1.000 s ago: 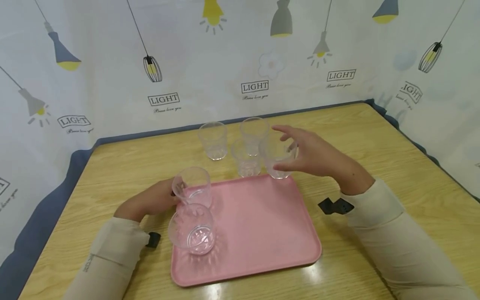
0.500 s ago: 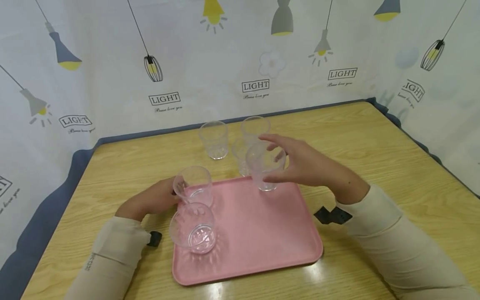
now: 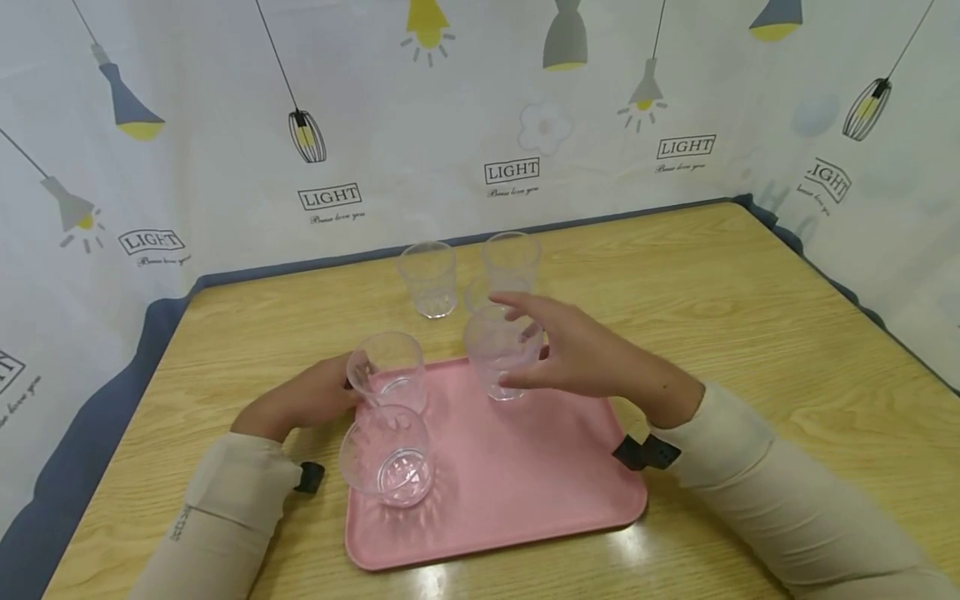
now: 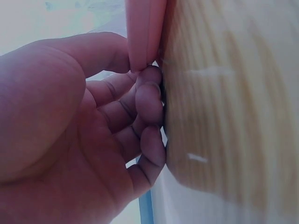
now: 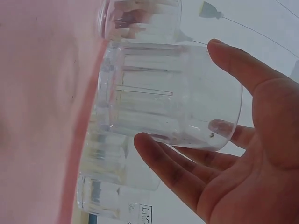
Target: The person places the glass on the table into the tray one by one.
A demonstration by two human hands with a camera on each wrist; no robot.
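Observation:
My right hand (image 3: 581, 350) holds a clear cup (image 3: 487, 354) upright at the back edge of the pink tray (image 3: 525, 475). In the right wrist view, thumb and fingers lie around the held cup's side; whether its base touches the tray, I cannot tell. My left hand (image 3: 326, 396) is at the tray's left edge. The left wrist view shows its thumb and fingers pinching the tray's rim (image 4: 144, 35), the curled fingers low against the table. Two more clear cups stand on the tray's left side, one at the front (image 3: 397, 479) and one behind it (image 3: 397, 387).
Beyond the tray, a clear cup (image 3: 431, 287) stands at the back left and another cup (image 3: 513, 250) at the back right. A third cup (image 3: 474, 292) is partly hidden behind the held one. The wooden table (image 3: 712, 292) ends at a lamp-printed cloth (image 3: 420, 117).
My right hand has moved the cup left and nearer, from the table beyond the tray's right corner to the middle of its back edge. My left hand has stayed at the rim.

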